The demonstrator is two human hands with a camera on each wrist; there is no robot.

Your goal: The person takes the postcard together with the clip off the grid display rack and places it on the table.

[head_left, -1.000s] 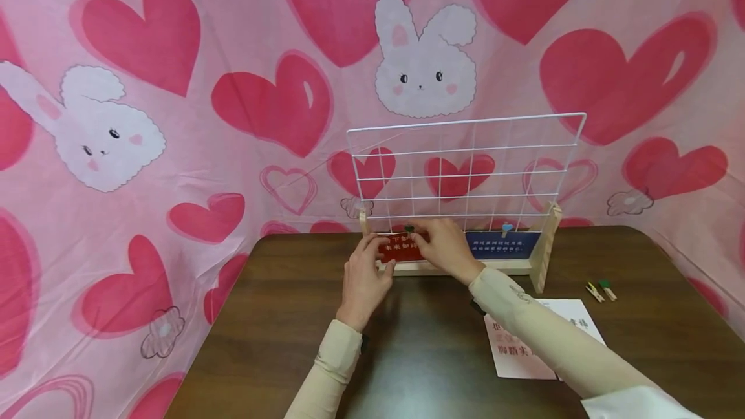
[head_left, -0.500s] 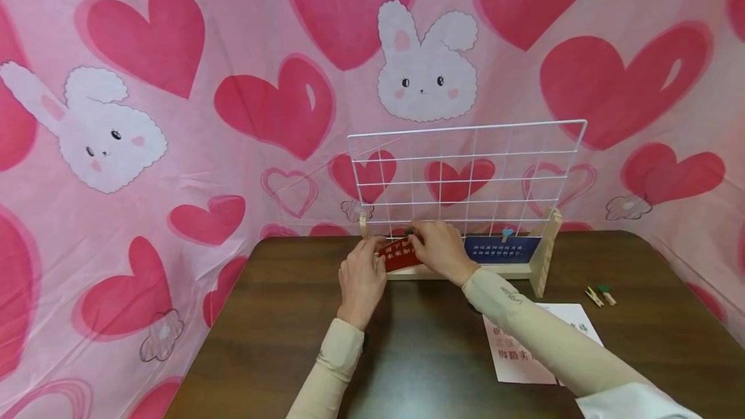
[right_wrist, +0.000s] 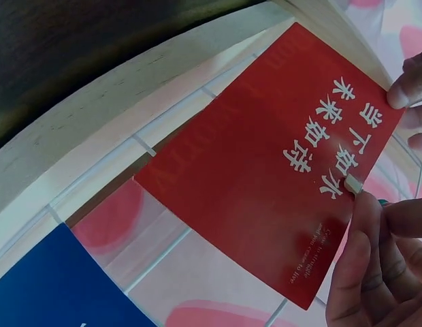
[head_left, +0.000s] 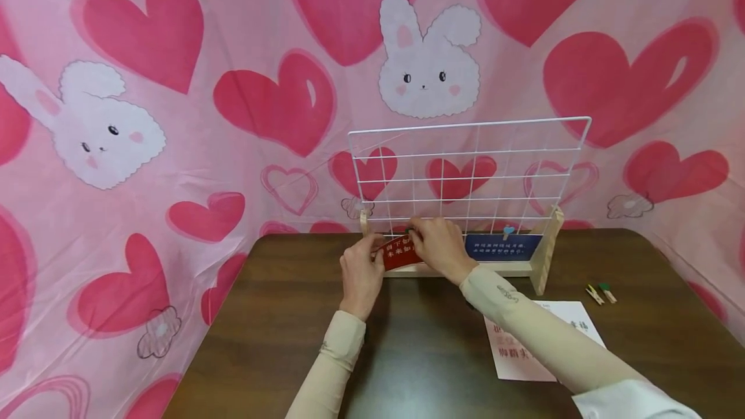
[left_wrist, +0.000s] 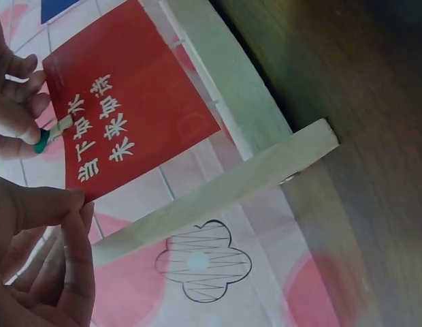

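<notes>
A red card (left_wrist: 139,92) with white characters is held against the lower part of the white wire grid (head_left: 442,178). My left hand (head_left: 361,273) pinches one corner of the card between thumb and finger. With its thumb and fingers, my right hand (head_left: 443,247) pinches a small wooden clothespin (right_wrist: 352,184) with a green top, whose jaws sit on the card's upper edge. To the right on the grid, a blue card (head_left: 503,247) hangs under a clothespin with a blue heart (head_left: 509,230).
A wooden stand (head_left: 545,254) carries the grid on the brown table (head_left: 279,328). White printed cards (head_left: 524,367) lie partly under the right forearm. Two loose clothespins, one yellow (head_left: 595,294) and one green (head_left: 608,293), lie at the right. A pink patterned cloth (head_left: 244,31) hangs behind.
The red card has gone from nearly level to tilted, its left end lower. The left hand has shifted slightly left and closed on the corner; the right hand stays at the clothespin.
</notes>
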